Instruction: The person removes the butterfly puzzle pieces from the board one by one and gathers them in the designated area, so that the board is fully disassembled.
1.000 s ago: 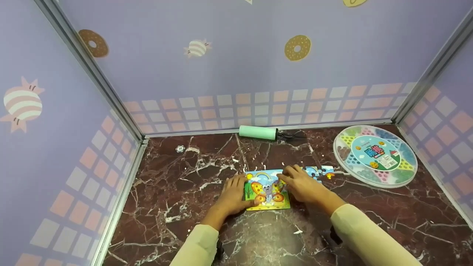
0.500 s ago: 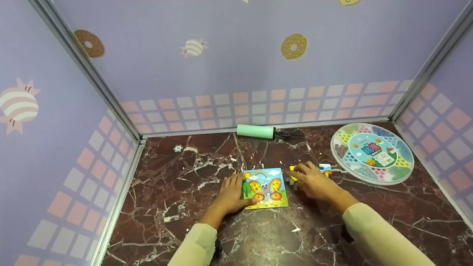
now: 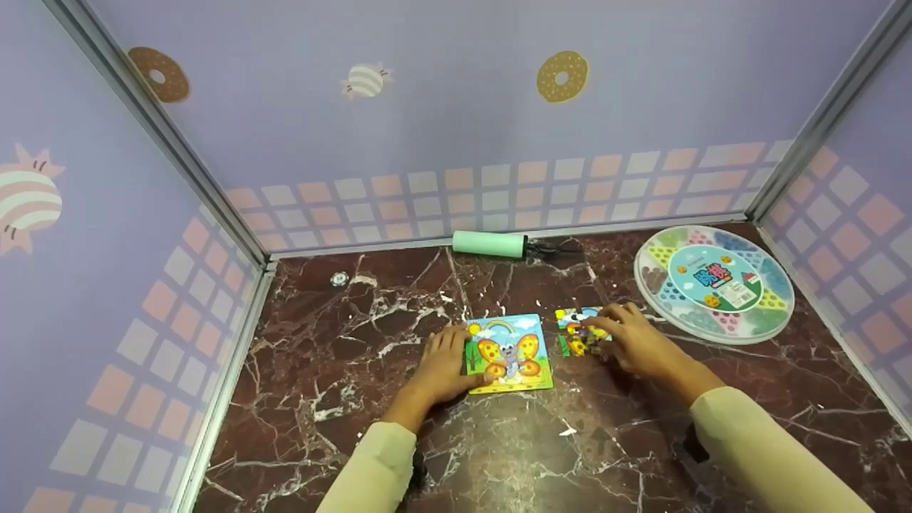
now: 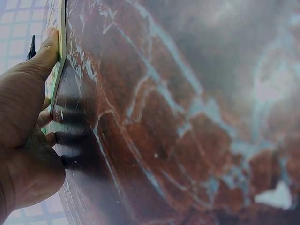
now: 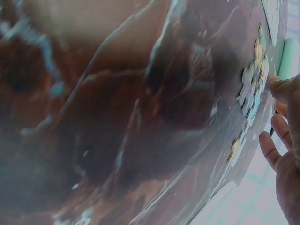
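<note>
A square butterfly puzzle board (image 3: 524,347) lies flat on the marble-patterned table. My left hand (image 3: 442,367) rests at its left side, fingers along the edge and thumb on the face near the lower left. The left wrist view shows the thumb (image 4: 46,51) against the board's rim. Just right of the board, several loose jigsaw pieces (image 3: 576,346) lie in a cluster. Over the right part of this cluster is my right hand (image 3: 645,349), fingertips at the pieces and partly hiding them. In the right wrist view its fingers are loosely spread beside the pieces (image 5: 253,89).
A round Chinese checkers set (image 3: 712,285) in a clear case stands at the back right. A mint green cylinder-shaped pump (image 3: 488,244) lies by the back wall. One small round chip (image 3: 340,279) is at the back left. Patterned panels (image 3: 427,128) enclose the table.
My right hand has moved right from the board's right edge to the loose pieces, uncovering that edge and several pieces beside it. My left hand keeps its place on the board.
</note>
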`<state>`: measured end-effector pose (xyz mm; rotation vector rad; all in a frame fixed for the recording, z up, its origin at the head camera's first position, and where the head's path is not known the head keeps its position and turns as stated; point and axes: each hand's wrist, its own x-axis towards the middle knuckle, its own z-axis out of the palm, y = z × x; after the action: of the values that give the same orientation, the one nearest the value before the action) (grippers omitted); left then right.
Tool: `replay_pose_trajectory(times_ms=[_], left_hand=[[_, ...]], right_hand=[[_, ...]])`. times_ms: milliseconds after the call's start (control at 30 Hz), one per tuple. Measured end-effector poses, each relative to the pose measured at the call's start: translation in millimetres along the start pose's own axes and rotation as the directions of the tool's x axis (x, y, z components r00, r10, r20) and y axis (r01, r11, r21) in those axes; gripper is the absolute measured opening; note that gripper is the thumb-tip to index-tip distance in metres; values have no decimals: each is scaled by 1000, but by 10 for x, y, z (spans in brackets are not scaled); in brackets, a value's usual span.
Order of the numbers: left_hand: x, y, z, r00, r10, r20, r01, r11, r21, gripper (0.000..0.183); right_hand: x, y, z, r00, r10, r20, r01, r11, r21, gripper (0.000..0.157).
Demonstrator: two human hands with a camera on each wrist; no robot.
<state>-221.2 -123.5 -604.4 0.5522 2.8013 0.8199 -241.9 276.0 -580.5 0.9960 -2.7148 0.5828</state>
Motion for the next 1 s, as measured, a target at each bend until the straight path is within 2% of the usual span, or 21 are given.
replay_pose_trajectory(times_ms=[233, 467, 600, 733, 867, 1000], left_hand=[[54, -95, 88, 1000, 4, -14, -5, 999, -32, 96], [40, -94, 76, 1000, 10, -14, -11, 1000, -22, 96], [39, -112, 79, 1000, 8, -17, -8, 1000, -15, 96], [35, -130, 81, 999, 15, -29, -16, 1000, -23, 95], [27, -127, 92, 999, 19, -29, -19, 999, -25, 94], [24, -103, 105, 999, 16, -28, -16, 1000, -26, 94]], right_hand=[[-144, 147, -86, 998, 60, 8, -60, 998, 4, 45], [-316, 246, -157, 994, 105, 7, -105, 994, -6, 42], [-368, 273, -170, 992, 124, 19, -124, 992, 22, 34], [-409, 307, -127, 997, 79, -7, -79, 996, 35, 26], [-454, 340, -67, 998, 4, -61, -3, 1000, 15, 26], [-495, 357, -44, 995, -38, -92, 38, 999, -3, 27]])
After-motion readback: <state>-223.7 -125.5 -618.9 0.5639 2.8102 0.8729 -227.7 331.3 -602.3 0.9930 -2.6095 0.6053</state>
